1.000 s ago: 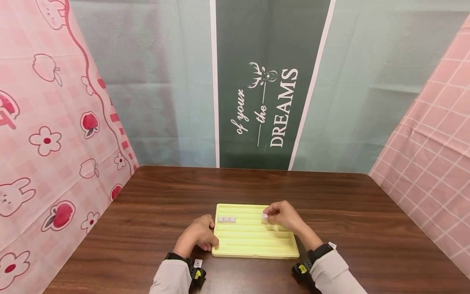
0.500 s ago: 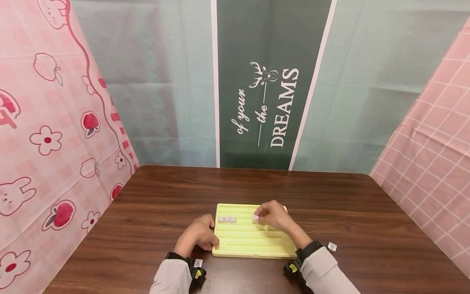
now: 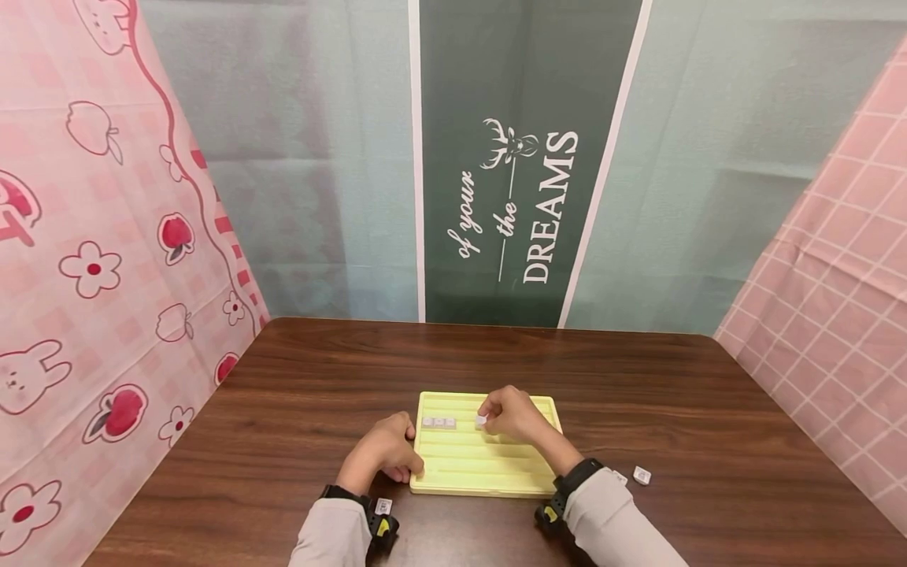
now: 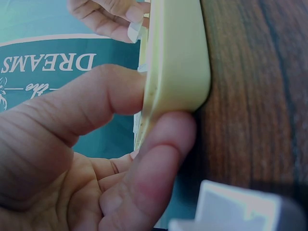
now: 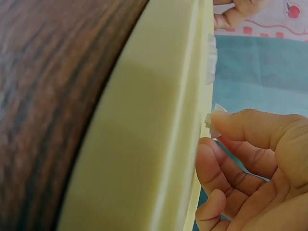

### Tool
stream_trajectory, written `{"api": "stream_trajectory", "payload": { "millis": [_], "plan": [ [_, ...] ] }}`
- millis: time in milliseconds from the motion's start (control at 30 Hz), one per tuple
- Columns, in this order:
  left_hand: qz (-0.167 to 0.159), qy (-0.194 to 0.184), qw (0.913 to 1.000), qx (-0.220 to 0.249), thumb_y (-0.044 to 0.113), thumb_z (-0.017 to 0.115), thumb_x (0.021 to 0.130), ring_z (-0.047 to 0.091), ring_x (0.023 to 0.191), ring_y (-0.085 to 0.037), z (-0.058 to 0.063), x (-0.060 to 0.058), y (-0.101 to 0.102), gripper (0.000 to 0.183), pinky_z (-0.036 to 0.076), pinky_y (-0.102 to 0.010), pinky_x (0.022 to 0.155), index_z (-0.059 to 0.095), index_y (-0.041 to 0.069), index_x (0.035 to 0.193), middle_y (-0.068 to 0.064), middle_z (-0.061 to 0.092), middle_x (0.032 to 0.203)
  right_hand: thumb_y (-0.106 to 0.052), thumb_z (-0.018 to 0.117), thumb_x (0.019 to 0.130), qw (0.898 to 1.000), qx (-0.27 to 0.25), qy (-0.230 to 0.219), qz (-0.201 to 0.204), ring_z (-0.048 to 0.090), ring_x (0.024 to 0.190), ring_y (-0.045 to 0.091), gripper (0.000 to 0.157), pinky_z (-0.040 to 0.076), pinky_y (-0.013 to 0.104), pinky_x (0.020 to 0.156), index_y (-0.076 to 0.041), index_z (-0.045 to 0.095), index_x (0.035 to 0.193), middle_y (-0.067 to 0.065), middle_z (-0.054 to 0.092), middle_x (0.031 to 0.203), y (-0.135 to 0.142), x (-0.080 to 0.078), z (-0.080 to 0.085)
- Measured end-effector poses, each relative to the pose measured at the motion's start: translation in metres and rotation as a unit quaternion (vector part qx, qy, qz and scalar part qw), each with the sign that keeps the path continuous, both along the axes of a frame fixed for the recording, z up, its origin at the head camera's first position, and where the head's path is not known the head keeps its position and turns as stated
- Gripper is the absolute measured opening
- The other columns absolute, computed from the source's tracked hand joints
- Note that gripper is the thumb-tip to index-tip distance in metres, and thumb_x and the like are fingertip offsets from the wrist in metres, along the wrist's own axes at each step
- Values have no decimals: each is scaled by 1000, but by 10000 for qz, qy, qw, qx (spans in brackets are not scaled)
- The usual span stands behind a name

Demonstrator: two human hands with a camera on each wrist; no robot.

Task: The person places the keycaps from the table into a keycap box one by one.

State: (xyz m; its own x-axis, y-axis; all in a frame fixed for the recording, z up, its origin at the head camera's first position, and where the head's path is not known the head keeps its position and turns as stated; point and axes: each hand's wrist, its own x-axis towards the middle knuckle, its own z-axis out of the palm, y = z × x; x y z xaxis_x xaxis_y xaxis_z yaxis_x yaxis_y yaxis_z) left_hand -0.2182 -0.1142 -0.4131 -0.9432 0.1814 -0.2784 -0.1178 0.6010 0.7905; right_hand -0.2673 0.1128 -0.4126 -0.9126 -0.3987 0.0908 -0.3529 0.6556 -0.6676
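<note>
A shallow yellow tray (image 3: 489,476) with raised ridges across it lies on the table. My left hand (image 3: 386,449) holds its left edge, thumb on the rim and a finger against the outer side, as the left wrist view shows. Between thumb and fingertips, my right hand (image 3: 516,416) pinches a small white keycap (image 3: 481,422) over one of the upper rows. The same keycap (image 5: 217,122) appears side-on in the right wrist view, close to the tray. To its left, three white keycaps (image 3: 439,423) sit side by side in that row, a gap away from the held one.
On the brown wooden table (image 3: 340,362), a loose keycap (image 3: 642,475) lies right of the tray, with another (image 3: 620,477) partly behind the right sleeve. One more keycap (image 3: 384,506) lies by the left wrist strap. Curtains surround the table's back and sides.
My right hand has carried the pinched keycap leftward along the tray, closer to the three keycaps. The loose keycaps at right have come out from behind the sleeve. My left hand stays put.
</note>
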Motion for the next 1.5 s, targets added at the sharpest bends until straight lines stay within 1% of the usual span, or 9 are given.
{"api": "stream_trajectory", "payload": {
  "millis": [233,533,767,1167,1500],
  "plan": [
    [18,-10,10000,0,-11,74,59,56,43,-16,0,0,0,43,51,-27,42,42,1,86,-15,55,60,7,73,68,9999,89,-47,23,50,60,13,16,44,27,52,-3,67,79,-2,56,65,-6,-2,-2],
    [12,16,10000,5,-11,74,59,55,42,-15,1,0,0,43,51,-28,42,42,1,86,-14,55,57,6,72,69,9998,153,-12,122,51,60,13,15,44,27,51,-3,68,79,-2,57,66,-16,-2,-4],
    [70,-58,10000,13,-12,74,59,55,43,-16,-1,-1,0,44,51,-27,42,43,0,87,-15,55,60,4,73,69,9994,305,24,182,53,63,13,15,46,27,52,-5,68,79,-2,59,69,-23,-3,-6],
    [89,-86,9999,20,-12,74,58,55,43,-16,-1,-1,0,44,51,-28,42,43,0,86,-15,54,60,8,72,67,9987,329,262,286,54,61,11,17,45,26,50,-4,69,79,0,61,70,-26,-5,-8],
    [54,-59,10000,26,-12,74,59,55,42,-16,-1,-1,0,43,51,-28,41,43,0,86,-15,55,58,7,72,67,9986,369,230,291,53,60,11,17,45,26,50,-4,70,80,-1,61,68,-28,-5,-8]
  ]
}}
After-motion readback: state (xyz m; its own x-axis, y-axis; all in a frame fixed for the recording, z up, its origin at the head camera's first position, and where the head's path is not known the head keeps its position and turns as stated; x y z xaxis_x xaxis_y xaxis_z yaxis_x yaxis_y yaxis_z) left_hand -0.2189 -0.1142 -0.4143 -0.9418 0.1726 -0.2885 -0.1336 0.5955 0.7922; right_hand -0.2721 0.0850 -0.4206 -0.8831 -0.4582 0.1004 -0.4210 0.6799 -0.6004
